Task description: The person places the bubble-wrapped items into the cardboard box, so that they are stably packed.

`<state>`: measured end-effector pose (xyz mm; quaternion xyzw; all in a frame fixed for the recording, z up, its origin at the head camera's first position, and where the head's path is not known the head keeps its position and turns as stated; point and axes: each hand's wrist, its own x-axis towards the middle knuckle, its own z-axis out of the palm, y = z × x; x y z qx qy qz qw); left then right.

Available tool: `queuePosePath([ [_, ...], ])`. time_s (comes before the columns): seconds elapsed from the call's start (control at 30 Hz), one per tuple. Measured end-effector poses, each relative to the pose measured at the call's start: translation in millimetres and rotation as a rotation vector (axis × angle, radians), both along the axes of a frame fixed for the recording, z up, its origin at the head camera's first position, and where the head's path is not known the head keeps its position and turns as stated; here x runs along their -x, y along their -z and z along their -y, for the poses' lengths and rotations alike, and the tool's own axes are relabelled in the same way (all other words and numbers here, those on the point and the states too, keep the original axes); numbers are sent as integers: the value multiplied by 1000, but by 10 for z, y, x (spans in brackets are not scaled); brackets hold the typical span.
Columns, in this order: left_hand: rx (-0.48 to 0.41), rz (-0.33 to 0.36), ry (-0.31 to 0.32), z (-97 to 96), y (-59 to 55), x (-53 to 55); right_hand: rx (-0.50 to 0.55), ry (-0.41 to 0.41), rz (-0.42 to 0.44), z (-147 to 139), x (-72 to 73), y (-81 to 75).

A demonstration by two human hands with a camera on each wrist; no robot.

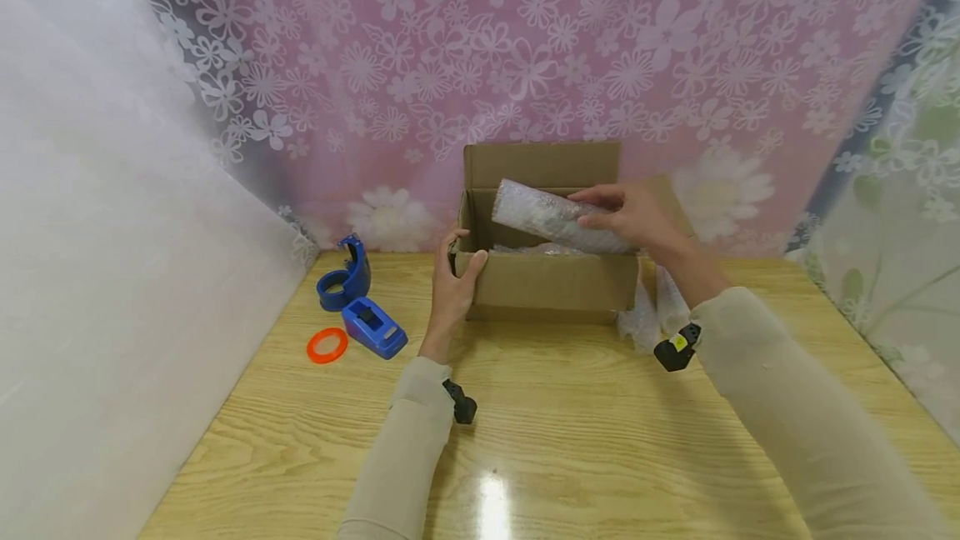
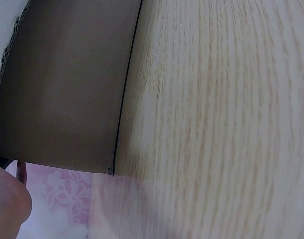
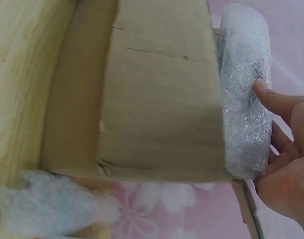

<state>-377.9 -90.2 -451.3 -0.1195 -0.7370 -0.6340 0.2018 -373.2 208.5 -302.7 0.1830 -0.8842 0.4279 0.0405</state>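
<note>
An open cardboard box (image 1: 555, 286) stands near the back of the table with its flaps spread. My left hand (image 1: 453, 286) grips the box's left front corner, thumb on the front flap and fingers at the left side. In my right hand (image 1: 626, 213) is a bubble-wrapped bundle (image 1: 551, 217), tilted over the box opening with its left end higher. The right wrist view shows the thumb and fingers around that bundle (image 3: 245, 94); what the wrap covers cannot be made out. More bubble wrap (image 1: 543, 249) shows inside the box, partly hidden by the front flap.
Bubble-wrapped items (image 1: 640, 319) lie on the table at the box's right side. To the left are a blue tape dispenser (image 1: 375, 328), another blue tape holder (image 1: 347, 277) and an orange ring (image 1: 327, 346). Flowered pink cloth (image 1: 525, 65) hangs behind.
</note>
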Motion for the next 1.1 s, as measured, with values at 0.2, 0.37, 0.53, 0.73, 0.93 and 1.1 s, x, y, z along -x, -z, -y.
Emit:
queuePosePath([
  [0.2, -7, 8, 8, -6, 26, -1, -25, -33, 24, 74, 38, 158],
  [0.37, -8, 6, -4, -4, 22, 5, -40, -17, 17, 114, 43, 212],
  [0.53, 2, 5, 0, 7, 13, 23, -75, -16, -26, 156, 48, 266],
  [0.73, -5, 12, 0, 3, 25, 13, -137, -60, -65, 184, 52, 337],
  [0.93, -17, 22, 14, -16, 21, 7, -150, -64, -62, 204, 44, 400],
  [1.1, -23, 30, -2, -8, 19, 12, -174, -51, -78, 251, 63, 428],
])
